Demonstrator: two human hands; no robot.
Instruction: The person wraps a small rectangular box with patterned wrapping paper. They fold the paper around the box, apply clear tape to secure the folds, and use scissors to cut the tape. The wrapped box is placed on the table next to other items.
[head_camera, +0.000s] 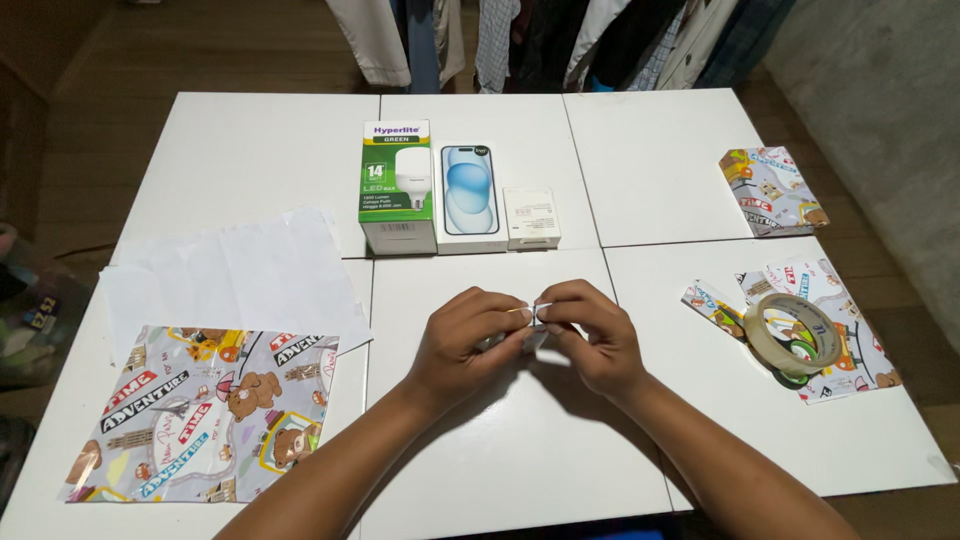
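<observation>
Both forearms enter from the bottom edge and meet over the centre of the white table (500, 470). Left hand (465, 340) and right hand (590, 335) have their fingers pinched together on a small whitish object (535, 318), held between them just above the tabletop; its kind cannot be determined. Cartoon-print wrapping paper (215, 410) lies flat at the left, partly over a plain white sheet (240, 270). Behind the hands stand a green bulb box (397, 187), a phone box (470, 197) and a small white box (531, 217), side by side. Tape roll (797, 332) rests on paper scraps (850, 365) at the right; a wrapped packet (772, 190) lies beyond.
</observation>
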